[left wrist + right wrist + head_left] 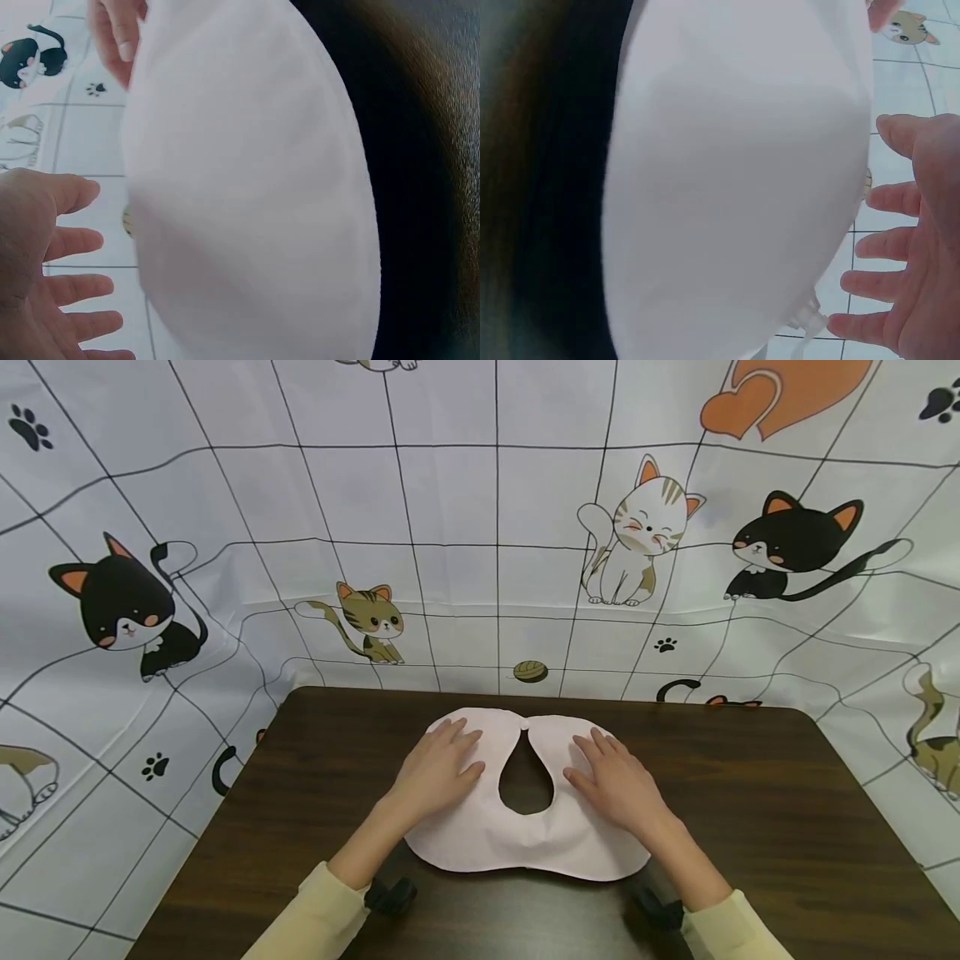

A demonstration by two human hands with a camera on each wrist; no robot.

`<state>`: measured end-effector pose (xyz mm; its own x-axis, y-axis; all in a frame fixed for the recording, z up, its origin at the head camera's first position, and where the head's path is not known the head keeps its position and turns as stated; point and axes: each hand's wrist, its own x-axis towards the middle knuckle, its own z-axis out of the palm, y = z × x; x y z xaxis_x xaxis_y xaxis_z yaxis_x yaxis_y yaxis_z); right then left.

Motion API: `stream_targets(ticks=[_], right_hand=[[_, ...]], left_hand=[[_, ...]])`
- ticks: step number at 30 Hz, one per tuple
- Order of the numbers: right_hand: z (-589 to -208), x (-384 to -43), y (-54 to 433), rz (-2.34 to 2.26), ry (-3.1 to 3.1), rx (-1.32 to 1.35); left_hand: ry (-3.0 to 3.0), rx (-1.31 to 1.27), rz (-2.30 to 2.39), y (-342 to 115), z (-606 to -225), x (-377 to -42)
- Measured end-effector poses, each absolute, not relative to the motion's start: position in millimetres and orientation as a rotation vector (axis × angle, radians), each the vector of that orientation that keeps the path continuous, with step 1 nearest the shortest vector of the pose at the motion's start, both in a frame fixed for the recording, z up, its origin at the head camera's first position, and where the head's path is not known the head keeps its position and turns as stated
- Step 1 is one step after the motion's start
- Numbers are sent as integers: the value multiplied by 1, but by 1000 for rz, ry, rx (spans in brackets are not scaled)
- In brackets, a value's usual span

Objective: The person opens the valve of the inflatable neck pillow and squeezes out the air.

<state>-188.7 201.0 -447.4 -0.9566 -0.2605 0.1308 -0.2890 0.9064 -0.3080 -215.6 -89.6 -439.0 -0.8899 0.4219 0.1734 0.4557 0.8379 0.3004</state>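
Note:
A pale pink neck pillow (525,843) lies on the dark wooden table, its teardrop opening in the middle and its two ends meeting at the far side. My left hand (438,768) lies over the left half of the pillow with spread fingers. Over the right half is my right hand (618,785), its fingers likewise extended. Both wrist views show straight, separated fingers and the pillow's smooth side filling the middle. By the right little finger, a small whitish strap-like piece (806,319) shows at the pillow's edge.
Dark wood tabletop (765,810) surrounds the pillow. Behind and beside it hangs a white gridded sheet (457,493) printed with cats, paws and hearts. Black wrist mounts (390,896) sit under both cream sleeves (322,914).

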Motion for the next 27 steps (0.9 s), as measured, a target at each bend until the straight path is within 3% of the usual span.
stream_targets(ticks=[10,27], right_hand=[[-461,-166,202,501,-2929,419],[-473,-164,201,513,-2953,413]], left_hand=[[-2904,-729,-638,-94,-443,-191],[-2943,-692,-625,-96,-466,-191]])
